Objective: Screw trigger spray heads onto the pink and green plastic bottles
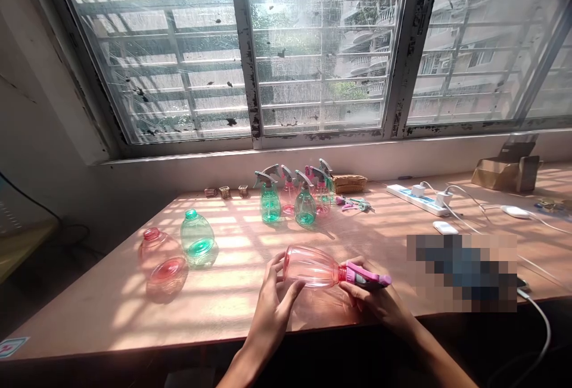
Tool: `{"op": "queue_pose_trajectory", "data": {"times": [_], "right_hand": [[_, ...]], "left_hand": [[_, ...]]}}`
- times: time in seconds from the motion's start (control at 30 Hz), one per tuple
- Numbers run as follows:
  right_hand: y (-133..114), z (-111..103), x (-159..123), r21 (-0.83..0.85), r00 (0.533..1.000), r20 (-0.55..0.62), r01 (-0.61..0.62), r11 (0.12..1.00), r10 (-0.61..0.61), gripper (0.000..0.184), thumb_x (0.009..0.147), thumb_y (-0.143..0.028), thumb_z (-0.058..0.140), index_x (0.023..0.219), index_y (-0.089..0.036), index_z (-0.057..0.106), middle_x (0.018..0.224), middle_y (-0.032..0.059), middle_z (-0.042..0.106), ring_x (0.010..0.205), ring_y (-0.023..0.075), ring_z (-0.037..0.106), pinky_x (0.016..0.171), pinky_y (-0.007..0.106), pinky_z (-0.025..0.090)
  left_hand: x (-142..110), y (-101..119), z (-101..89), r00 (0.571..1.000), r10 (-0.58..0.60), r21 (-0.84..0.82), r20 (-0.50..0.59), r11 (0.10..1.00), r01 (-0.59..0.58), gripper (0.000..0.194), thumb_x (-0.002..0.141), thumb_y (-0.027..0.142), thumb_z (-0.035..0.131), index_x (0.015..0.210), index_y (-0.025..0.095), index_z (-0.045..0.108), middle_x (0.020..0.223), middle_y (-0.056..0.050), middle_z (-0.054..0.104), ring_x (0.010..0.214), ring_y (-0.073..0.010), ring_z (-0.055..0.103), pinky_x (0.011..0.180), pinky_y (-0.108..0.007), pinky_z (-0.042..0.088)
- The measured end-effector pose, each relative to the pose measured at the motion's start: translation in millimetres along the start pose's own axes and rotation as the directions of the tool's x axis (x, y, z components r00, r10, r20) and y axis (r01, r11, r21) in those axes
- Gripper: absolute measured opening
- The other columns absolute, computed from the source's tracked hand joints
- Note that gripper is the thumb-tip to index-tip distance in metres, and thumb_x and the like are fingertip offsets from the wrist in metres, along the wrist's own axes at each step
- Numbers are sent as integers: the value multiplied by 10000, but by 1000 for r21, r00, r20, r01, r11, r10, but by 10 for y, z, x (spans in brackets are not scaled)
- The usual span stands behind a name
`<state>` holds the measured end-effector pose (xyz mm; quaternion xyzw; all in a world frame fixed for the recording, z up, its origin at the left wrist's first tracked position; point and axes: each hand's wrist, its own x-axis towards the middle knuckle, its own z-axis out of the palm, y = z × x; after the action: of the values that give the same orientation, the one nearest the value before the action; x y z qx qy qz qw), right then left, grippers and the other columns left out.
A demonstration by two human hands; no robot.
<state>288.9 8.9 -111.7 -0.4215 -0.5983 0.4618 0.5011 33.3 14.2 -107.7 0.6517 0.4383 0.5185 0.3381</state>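
Note:
A pink see-through spray bottle lies sideways just above the wooden table, held between both hands. My left hand cups the bottle's body from below, fingers curled round it. My right hand grips the neck and the pink spray head. Left of the hands, a pink bottle body and a green bottle body without spray heads lie on the table.
Several finished green and pink spray bottles stand near the window wall, beside a small woven basket and loose spray parts. A power strip with cables, a white mouse and a cardboard box lie at the right.

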Motion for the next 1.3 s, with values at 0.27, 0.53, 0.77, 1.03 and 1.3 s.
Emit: {"op": "queue_pose_trajectory", "data": {"times": [0.27,0.53,0.77,1.03,1.3], "right_hand": [[-10,14,-22,139,997,-17,-68,988,71,357,881,-527,781,1039,-231,657,662,-32,670,518,145,564,505,276,453],[-31,15,5,-9,1000,4,-6,1000,6,268,879,-451,796,1002,-256,659,610,-57,633,532,179,605,537,309,482],[-17,8,-15,221,995,-71,-49,974,66,400,860,-556,802,1018,-229,635,716,-19,696,535,135,569,507,260,448],[-125,19,-27,40,999,2,-44,998,44,336,904,-502,776,1053,-241,628,601,-58,643,523,164,592,540,293,457],[2,5,-3,222,997,-72,-14,975,30,412,871,-566,792,1031,-219,636,752,-7,704,525,129,552,494,264,414]], "left_hand": [[1,-63,9,973,229,111,29,967,-230,664,902,262,762,1505,307,488,1581,-133,493,1490,-342,448,1099,-475,502],[-2,-25,28,999,22,13,-42,1000,-22,462,976,501,656,1363,251,611,1599,-139,476,1293,-321,621,1058,-457,519],[3,-54,-10,975,220,138,33,965,-223,483,929,282,742,1380,271,572,1556,-145,509,1502,-346,433,1120,-498,481],[-25,-23,29,998,21,38,-56,999,-19,399,997,508,630,1287,234,631,1601,-146,468,1354,-334,578,1116,-496,478],[-2,-115,12,966,258,157,14,954,-257,427,980,251,667,1392,291,562,1550,-138,515,1482,-342,460,1073,-497,515]]}}
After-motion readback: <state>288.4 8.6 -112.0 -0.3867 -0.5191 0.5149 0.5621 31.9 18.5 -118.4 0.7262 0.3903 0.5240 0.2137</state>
